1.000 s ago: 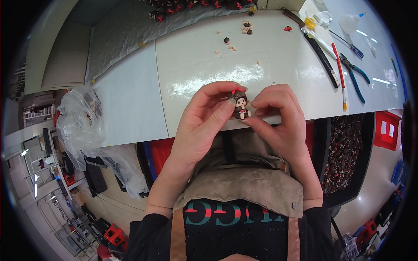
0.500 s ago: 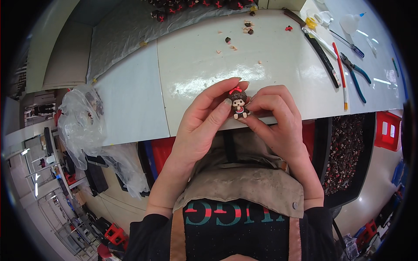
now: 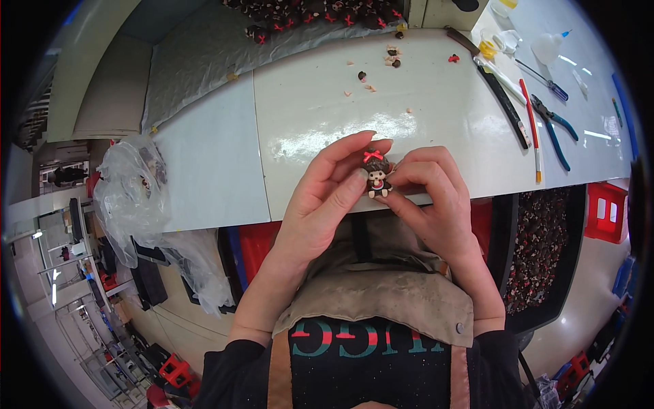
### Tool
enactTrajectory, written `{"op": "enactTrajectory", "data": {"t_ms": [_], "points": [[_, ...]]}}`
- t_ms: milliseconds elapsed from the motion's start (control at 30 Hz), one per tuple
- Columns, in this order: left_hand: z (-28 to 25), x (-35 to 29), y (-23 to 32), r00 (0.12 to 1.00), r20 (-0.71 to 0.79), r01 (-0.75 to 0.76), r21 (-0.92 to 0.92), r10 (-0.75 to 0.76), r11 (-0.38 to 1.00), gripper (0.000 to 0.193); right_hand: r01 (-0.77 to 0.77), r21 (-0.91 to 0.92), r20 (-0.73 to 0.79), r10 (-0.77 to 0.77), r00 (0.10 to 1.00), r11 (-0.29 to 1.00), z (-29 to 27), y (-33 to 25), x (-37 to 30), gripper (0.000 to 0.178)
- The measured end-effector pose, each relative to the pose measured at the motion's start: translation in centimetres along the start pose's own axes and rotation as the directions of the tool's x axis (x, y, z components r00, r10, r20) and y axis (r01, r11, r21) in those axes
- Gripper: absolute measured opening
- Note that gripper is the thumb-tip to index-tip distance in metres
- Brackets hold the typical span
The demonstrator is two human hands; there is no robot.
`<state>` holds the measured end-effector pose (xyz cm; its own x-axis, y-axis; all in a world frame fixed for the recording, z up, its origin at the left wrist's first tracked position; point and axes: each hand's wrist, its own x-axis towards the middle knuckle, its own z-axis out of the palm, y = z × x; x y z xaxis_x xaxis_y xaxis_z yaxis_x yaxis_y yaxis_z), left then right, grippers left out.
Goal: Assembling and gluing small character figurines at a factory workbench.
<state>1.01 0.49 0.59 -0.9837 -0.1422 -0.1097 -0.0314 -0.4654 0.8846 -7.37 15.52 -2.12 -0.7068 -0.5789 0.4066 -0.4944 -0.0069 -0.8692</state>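
A small seated doll figurine (image 3: 378,178) is held upright between both hands, just over the table's front edge. It has dark brown hair, a red bow on top, a pale face and pale feet. My left hand (image 3: 323,198) is closed round it, thumb against the side of its head and fingers behind. On the other side, my right hand (image 3: 430,184) pinches the figurine near its body with thumb and fingertips. The contact points of the right fingertips are partly hidden.
Several similar figurines with red bows (image 3: 313,15) lie on a grey sheet (image 3: 197,65) at the back. Small parts (image 3: 362,76) are scattered midtable. Blue-handled pliers (image 3: 555,126), a red brush (image 3: 530,129) and a black pen (image 3: 503,102) lie right. A black bin of pieces (image 3: 541,245) stands below.
The figurine and both hands sit slightly lower in the picture, along with the whole scene. The figurine's bow now tips more into view. The grip of both hands stays the same.
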Motion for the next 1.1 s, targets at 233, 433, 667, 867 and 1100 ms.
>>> {"op": "enactTrajectory", "data": {"t_ms": [233, 433, 667, 867, 1100], "points": [[0.12, 0.03, -0.14, 1.000, 0.001, -0.016, 0.049, 0.016, 0.999, 0.039, 0.017, -0.038, 0.010, -0.017, 1.000, 0.999, -0.05, 0.05, -0.06, 0.030], [-0.18, 0.01, -0.09, 1.000, 0.008, -0.029, 0.068, 0.029, 0.997, 0.033, 0.027, -0.039, -0.004, -0.027, 1.000, 0.999, -0.10, 0.10, 0.15, 0.029], [-0.14, -0.01, 0.08, 1.000, 0.003, 0.008, 0.069, -0.009, 0.998, 0.036, 0.031, -0.052, -0.016, -0.032, 0.999, 0.998, 0.06, 0.19, 0.04, 0.029], [0.02, -0.14, 0.34, 0.999, -0.022, 0.048, 0.055, -0.047, 0.997, 0.037, 0.031, -0.074, -0.017, -0.033, 0.999, 0.997, 0.08, 0.10, -0.06, 0.029], [0.16, -0.15, 0.36, 0.998, -0.026, 0.050, 0.059, -0.049, 0.997, 0.038, 0.031, -0.054, -0.022, -0.033, 0.999, 0.998, 0.21, 0.06, -0.05, 0.028]]}}
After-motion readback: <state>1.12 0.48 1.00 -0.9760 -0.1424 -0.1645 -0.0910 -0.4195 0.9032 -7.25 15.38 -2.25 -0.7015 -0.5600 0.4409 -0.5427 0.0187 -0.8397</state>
